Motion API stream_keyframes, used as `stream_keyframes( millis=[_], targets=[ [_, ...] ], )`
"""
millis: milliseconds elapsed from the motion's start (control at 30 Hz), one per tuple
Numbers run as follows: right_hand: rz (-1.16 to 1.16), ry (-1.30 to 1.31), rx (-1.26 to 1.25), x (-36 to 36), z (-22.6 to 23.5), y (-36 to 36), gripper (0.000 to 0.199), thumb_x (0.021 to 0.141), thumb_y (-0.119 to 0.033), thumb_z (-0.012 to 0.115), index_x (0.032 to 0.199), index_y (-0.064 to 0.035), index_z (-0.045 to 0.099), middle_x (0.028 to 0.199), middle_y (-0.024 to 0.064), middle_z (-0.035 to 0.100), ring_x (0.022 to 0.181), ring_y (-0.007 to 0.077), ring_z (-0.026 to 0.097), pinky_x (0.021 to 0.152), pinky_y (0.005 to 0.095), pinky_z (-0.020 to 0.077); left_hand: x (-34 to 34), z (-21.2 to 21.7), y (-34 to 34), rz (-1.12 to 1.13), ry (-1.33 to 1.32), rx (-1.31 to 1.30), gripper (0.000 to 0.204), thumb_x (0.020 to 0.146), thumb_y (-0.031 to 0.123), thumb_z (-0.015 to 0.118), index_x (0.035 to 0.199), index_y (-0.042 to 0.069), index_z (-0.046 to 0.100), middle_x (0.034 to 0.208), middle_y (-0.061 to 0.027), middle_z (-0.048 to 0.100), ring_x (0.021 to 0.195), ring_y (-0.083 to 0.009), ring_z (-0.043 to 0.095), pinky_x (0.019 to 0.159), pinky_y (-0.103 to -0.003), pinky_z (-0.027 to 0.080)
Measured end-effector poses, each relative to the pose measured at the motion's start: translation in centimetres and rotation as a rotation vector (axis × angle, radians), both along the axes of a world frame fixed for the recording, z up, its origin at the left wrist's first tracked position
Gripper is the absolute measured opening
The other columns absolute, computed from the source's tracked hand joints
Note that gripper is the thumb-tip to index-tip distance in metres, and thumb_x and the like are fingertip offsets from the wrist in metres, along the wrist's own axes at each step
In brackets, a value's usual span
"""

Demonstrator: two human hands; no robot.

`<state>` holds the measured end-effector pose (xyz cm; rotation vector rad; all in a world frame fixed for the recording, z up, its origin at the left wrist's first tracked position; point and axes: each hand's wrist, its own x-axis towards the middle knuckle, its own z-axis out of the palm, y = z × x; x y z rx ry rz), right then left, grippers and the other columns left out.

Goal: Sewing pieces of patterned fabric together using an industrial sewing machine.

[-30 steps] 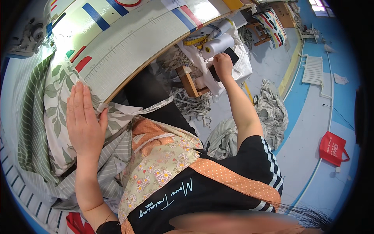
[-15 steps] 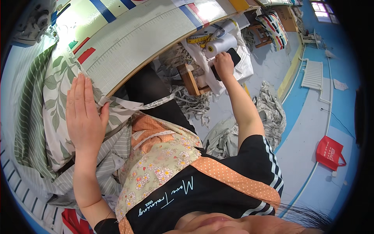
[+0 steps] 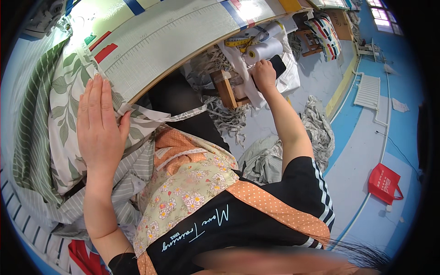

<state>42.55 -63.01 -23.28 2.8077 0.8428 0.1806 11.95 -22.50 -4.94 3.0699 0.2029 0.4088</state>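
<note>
My left hand (image 3: 101,133) lies flat, fingers stretched together and thumb apart, on white fabric with green leaves (image 3: 68,114). Its fingertips reach close to the corner of the sewing table (image 3: 156,50). Over to the right, my right hand (image 3: 264,75) is closed over a flat black phone-like object (image 3: 277,67) with rounded corners. The undersides of those fingers are hidden. That object rests on a white cloth (image 3: 288,79) draped over a wooden stool (image 3: 223,89). A large white thread cone (image 3: 268,49) lies just beyond the right hand, near a yellow tape measure (image 3: 237,42).
Part of a sewing machine (image 3: 43,18) stands at the upper left. Green striped fabric (image 3: 32,123) hangs at the left. Fabric scraps (image 3: 318,133) are heaped on the floor right of my arm. A red bag (image 3: 384,183) and a white radiator (image 3: 367,90) are farther right.
The view has shifted slightly. My left hand stays flat on the leaf-print fabric, and my right hand stays over the black object with hardly any movement.
</note>
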Motion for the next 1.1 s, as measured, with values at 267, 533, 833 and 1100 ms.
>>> stream_keyframes(
  millis=[267, 533, 833, 1100],
  targets=[
    [-0.13, -0.11, 0.489, 1.1, 3.7, -0.3, 0.015, 0.082, -0.015, 0.064, 0.085, -0.0017, 0.071, 0.083, 0.0161, 0.068, 0.078, 0.0308, 0.067, 0.077, 0.0408, 0.0544, -0.1, -0.2, -0.1, 0.008, -0.013, 0.016, 0.08, 0.076, 0.015, 0.078, 0.146, 0.001, 0.043, 0.152, -0.0113, 0.044, 0.14, -0.0308, 0.043, 0.116, -0.044, 0.037],
    [-0.495, 0.245, 1.035, -1.0, 12.7, -0.2, 0.015, 0.091, -0.012, 0.058, 0.091, -0.0014, 0.069, 0.08, 0.0036, 0.066, 0.071, 0.014, 0.064, 0.067, 0.0291, 0.0528, -0.1, 0.6, 0.4, -0.076, -0.054, -0.172, 0.078, 0.074, 0.013, 0.079, 0.144, 0.004, 0.046, 0.149, -0.0131, 0.048, 0.137, -0.0337, 0.046, 0.114, -0.044, 0.038],
    [-0.268, 1.241, 1.579, -9.4, 21.8, 11.2, 0.011, 0.096, -0.007, 0.055, 0.102, -0.0007, 0.063, 0.089, 0.0016, 0.065, 0.078, 0.0084, 0.062, 0.069, 0.0225, 0.0504, 1.3, 2.9, -4.8, -0.059, -0.248, -1.303, 0.061, 0.085, 0.015, 0.075, 0.14, 0.001, 0.052, 0.141, -0.0127, 0.053, 0.128, -0.0224, 0.052, 0.105, -0.036, 0.043],
    [0.458, 1.112, 1.379, -13.1, 21.8, 21.6, 0.026, 0.086, 0.007, 0.06, 0.111, -0.003, 0.064, 0.101, 0.0086, 0.069, 0.084, 0.0144, 0.066, 0.078, 0.0276, 0.0539, -1.2, 3.9, 0.7, 0.429, -0.128, -1.712, 0.044, 0.088, 0.011, 0.071, 0.128, -0.003, 0.061, 0.106, -0.0073, 0.068, 0.092, -0.0141, 0.065, 0.083, -0.03, 0.053]
  ],
)
